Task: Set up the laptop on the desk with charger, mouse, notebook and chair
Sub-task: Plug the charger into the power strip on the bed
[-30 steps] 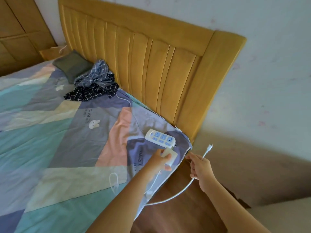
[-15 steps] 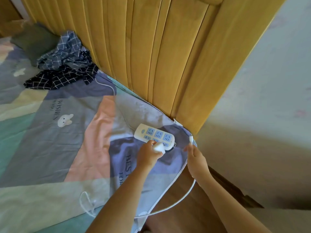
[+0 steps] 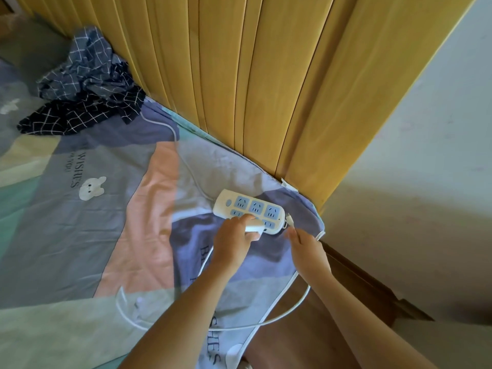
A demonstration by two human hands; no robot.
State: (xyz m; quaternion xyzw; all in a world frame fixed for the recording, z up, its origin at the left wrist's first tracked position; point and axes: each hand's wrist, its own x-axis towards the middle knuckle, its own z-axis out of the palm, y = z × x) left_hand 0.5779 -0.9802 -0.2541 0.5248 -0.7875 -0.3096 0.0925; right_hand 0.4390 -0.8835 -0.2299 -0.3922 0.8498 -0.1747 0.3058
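Note:
A white power strip (image 3: 246, 207) with blue sockets lies on the bed corner near the yellow headboard. My left hand (image 3: 234, 241) grips the white charger brick (image 3: 255, 225) and holds it against the strip's near row of sockets. My right hand (image 3: 306, 246) holds the white charger cable (image 3: 290, 311) just behind its plug end (image 3: 289, 219), which sticks up beside the strip's right end. The cable loops down over the bed edge and back across the sheet. No laptop, mouse, notebook or chair is in view.
A padded yellow headboard (image 3: 266, 89) rises behind the strip. Crumpled checked clothes (image 3: 85, 86) lie on the patchwork sheet (image 3: 80, 209) at the left. The strip's own cord (image 3: 183, 161) runs toward them. Brown floor (image 3: 306, 342) and a pale wall (image 3: 426, 155) lie right.
The view has closed in on the bed corner. My left hand carried the charger brick onto the power strip. My right hand brought the cable's plug end down beside the strip.

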